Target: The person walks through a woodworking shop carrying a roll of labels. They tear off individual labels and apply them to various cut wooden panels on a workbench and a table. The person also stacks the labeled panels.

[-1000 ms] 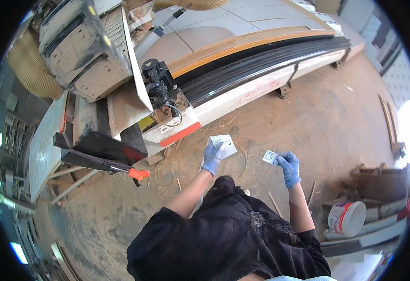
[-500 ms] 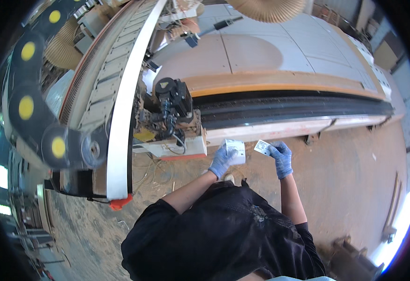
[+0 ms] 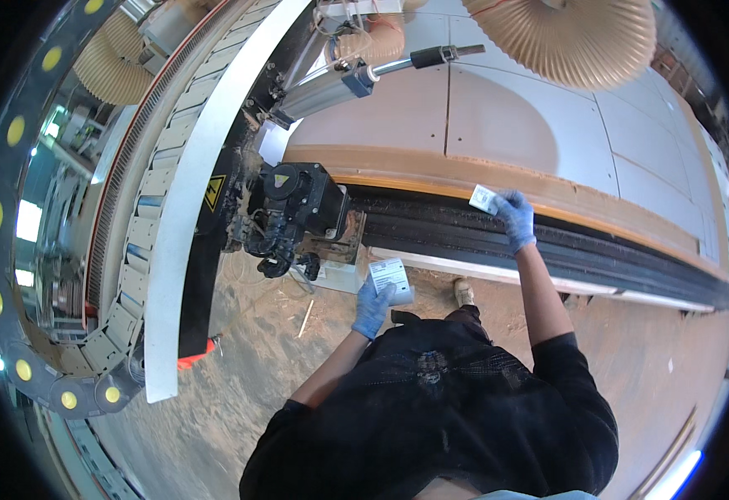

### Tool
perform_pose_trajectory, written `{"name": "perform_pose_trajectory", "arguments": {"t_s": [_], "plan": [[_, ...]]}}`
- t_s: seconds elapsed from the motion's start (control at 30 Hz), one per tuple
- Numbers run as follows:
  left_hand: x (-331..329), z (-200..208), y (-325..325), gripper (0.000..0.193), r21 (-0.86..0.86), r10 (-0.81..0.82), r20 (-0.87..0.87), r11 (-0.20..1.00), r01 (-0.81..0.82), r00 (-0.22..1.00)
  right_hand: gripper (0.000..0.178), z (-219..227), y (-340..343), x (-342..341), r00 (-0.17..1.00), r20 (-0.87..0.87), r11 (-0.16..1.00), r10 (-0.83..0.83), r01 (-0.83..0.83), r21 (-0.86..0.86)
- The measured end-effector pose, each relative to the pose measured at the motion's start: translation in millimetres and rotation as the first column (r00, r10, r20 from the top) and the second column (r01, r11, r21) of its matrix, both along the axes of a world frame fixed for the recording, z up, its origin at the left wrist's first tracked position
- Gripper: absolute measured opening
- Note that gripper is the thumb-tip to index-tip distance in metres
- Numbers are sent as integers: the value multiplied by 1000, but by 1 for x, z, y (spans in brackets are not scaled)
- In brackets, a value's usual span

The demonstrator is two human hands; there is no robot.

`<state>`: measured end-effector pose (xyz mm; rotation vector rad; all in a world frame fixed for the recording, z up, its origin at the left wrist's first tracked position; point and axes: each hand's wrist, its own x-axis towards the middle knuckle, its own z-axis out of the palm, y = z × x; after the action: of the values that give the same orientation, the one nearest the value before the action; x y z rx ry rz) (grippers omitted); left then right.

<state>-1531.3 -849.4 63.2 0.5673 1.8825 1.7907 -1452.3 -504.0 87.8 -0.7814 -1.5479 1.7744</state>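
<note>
My left hand (image 3: 371, 310), in a thin blue glove, is closed around a white roll of printed labels (image 3: 390, 277), held low near the front of the machine. Farther forward and to the right, my right hand (image 3: 515, 218), gloved alike, pinches one small white label (image 3: 482, 197) between thumb and fingers. That label hangs above the orange-edged front of the machine bed (image 3: 431, 171), apart from the panels. Large pale panels (image 3: 506, 117) lie flat on the bed, with dark seams between them.
A black motor unit (image 3: 302, 200) sits left of my hands, beside a long white gantry beam (image 3: 189, 200). A metal cylinder (image 3: 323, 93) juts over the panels. A ribbed tan hose (image 3: 573, 37) hangs at the top. Dark rails (image 3: 439, 221) run along the front; sawdust covers the floor (image 3: 248, 367).
I have come closer to the machine. My right hand has reached forward with the label, from above the floor to over the bed's edge. The left hand keeps its roll.
</note>
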Motion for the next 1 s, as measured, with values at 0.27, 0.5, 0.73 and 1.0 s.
{"name": "perform_pose_trajectory", "arguments": {"t_s": [0.27, 0.5, 0.73, 1.0], "plan": [[56, 17, 112, 37, 56, 292, 151, 951, -303, 944, 14, 5, 189, -65, 964, 229, 925, -137, 42, 377], [86, 21, 173, 39, 47, 406, 202, 905, -422, 892, 20, -14, 270, -84, 886, 408, 857, -222, -22, 515], [99, 17, 193, 36, 103, 452, 183, 874, -475, 873, 27, -40, 313, -77, 842, 525, 897, 126, -323, 303], [125, 20, 203, 42, 92, 437, 164, 886, -454, 885, 26, -47, 323, -71, 847, 519, 890, 116, -320, 324]]}}
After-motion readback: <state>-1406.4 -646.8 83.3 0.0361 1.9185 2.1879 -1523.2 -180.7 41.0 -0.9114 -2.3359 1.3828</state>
